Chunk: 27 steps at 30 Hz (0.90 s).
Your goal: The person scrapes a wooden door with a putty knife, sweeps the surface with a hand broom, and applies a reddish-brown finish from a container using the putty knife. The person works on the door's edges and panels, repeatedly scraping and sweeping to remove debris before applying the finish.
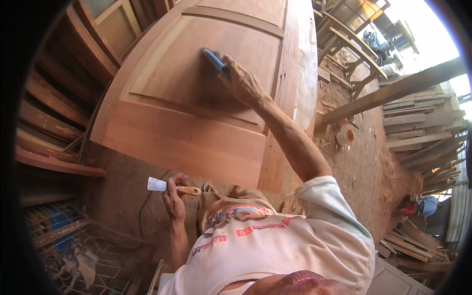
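Observation:
My right hand [241, 81] grips a blue-handled brush [213, 59], its dark bristles against the upper middle of a wooden door panel [246, 49]. The reddish-brown door [187, 152] lies face up before me, with raised frames around its panels. Below the door's lower left edge, my left hand [173, 196] is closed around a putty knife with a wooden handle [189, 190] and a flat pale blade.
Wooden boards and panels [56, 98] lean along the left, above a wire mesh [54, 236]. At right are curved wooden frames [349, 44], a post [393, 91], a white bucket [344, 137], stacked planks [408, 120] and a blue object [427, 205].

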Available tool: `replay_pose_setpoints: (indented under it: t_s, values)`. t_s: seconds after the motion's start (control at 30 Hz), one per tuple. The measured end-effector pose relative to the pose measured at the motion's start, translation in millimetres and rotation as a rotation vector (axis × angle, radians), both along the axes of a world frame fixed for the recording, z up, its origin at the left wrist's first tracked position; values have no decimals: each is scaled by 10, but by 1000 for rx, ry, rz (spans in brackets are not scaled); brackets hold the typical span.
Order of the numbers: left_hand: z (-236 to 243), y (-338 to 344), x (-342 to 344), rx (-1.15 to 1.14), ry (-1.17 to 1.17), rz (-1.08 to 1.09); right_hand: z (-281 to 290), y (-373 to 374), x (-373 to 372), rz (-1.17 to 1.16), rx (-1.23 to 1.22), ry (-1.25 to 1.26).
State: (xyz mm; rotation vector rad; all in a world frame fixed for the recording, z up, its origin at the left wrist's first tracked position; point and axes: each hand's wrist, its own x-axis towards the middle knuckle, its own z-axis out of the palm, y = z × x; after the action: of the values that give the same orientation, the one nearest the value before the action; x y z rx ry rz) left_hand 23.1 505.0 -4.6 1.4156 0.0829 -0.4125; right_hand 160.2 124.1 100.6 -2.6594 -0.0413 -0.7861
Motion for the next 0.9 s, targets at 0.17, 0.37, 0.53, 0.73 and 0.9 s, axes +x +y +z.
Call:
replay_pose_setpoints:
  t_s: [0.17,0.37,0.53,0.73,0.9]
  values:
    - [75,-32,175,81,-112,-77,145,-122,-159,-168,129,154]
    - [-257,234,227,106,-57,246,1108,314,-1580,68,514,496]
    - [-254,91,391,298,-258,284,629,-270,-2635,49,786,948]
    - [26,-263,496,384,-430,144,450,-2002,-3293,-1040,236,151]
    - [67,-755,555,354,-408,170,705,-1300,-2926,-574,515,90]
